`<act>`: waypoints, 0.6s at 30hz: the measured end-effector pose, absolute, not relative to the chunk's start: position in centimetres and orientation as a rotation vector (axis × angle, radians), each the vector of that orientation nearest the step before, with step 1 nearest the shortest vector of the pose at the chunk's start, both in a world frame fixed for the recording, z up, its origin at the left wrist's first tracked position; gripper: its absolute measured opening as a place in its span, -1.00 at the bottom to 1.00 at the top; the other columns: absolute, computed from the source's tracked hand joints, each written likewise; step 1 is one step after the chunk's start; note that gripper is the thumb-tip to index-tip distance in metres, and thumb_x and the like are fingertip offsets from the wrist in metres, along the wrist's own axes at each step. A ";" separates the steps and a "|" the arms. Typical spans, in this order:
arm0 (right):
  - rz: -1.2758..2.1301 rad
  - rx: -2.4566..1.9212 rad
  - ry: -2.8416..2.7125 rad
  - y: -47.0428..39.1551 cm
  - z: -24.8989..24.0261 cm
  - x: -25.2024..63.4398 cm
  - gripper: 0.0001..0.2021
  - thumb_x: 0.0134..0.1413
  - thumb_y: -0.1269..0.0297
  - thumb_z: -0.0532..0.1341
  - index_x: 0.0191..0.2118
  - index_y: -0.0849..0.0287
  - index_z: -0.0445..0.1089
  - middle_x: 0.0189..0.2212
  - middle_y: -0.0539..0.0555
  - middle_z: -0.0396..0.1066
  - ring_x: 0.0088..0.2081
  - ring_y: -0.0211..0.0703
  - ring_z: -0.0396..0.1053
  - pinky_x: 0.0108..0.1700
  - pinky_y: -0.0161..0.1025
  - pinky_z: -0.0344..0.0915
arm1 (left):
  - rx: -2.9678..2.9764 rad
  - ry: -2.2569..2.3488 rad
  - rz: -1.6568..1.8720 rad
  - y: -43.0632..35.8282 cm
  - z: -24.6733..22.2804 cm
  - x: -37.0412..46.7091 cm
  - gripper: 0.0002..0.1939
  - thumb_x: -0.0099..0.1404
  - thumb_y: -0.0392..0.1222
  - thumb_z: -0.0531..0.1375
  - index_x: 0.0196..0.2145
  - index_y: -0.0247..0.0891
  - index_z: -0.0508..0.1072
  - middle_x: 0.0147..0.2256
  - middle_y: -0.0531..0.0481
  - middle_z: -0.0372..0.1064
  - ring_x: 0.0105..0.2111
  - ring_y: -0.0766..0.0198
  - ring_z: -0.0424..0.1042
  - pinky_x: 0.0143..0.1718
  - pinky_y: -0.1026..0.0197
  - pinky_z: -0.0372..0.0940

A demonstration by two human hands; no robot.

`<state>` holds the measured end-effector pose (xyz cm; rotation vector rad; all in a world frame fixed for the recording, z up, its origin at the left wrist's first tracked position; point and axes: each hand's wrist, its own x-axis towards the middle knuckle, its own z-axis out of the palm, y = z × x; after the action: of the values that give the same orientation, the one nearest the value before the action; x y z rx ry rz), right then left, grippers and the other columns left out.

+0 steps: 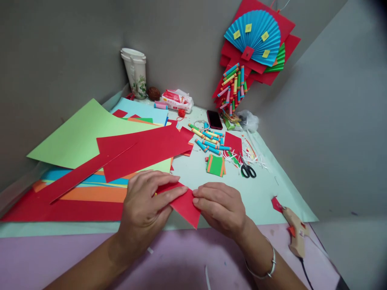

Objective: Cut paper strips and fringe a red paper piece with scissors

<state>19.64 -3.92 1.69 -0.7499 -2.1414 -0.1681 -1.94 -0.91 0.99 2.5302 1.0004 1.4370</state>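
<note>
Left of and nearer than the black-handled metal scissors [248, 171], the left hand [148, 197] and right hand [223, 207] hold one small, angular red paper piece [188, 206] in narrow grips. Uneven finger pressure could crease it crookedly; opposing pulls could tear it.

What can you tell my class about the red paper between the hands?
The red paper looks smooth and plain, like thin card. One sharp corner points toward the bottom of the picture. The left hand covers its upper left; the right hand pinches its right edge. It shows near the front of the pale green table cover; the hands hide its full outline.
</note>
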 end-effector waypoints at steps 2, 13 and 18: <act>-0.176 -0.730 -2.166 -4.0 1.6 19.9 -0.76 0.14 0.56 0.21 -0.11 0.15 0.42 -0.25 0.15 0.60 -0.18 -0.12 0.54 -0.14 -0.15 0.54 | 2.550 0.983 1.460 -0.9 0.9 -2.1 -0.78 0.25 -0.34 0.22 -0.20 -0.08 0.56 -0.19 -0.06 0.55 -0.13 0.05 0.43 -0.03 -0.09 0.22; -0.265 -0.737 -2.069 -4.0 2.4 20.8 -0.75 0.17 0.52 0.16 -0.12 0.04 0.41 -0.29 0.11 0.61 -0.25 -0.11 0.56 -0.25 -0.14 0.54 | 2.371 1.070 1.549 -0.2 1.2 -3.2 -0.72 0.20 -0.41 0.24 -0.19 -0.06 0.53 -0.25 0.02 0.58 -0.17 0.13 0.46 -0.05 0.02 0.30; 0.310 -1.034 -1.687 -3.8 1.6 19.3 -0.86 0.20 0.45 0.17 -0.22 0.09 0.44 -0.35 0.06 0.57 -0.31 -0.15 0.53 -0.26 -0.18 0.47 | 1.925 1.183 1.444 -0.1 1.4 -2.6 -0.95 0.16 -0.24 0.31 -0.38 -0.11 0.55 -0.41 0.06 0.53 -0.35 0.19 0.48 -0.26 0.17 0.35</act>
<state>19.28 -3.82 1.57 -1.0338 -1.6866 0.3097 -2.55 -0.06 1.39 1.9247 1.1830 1.4437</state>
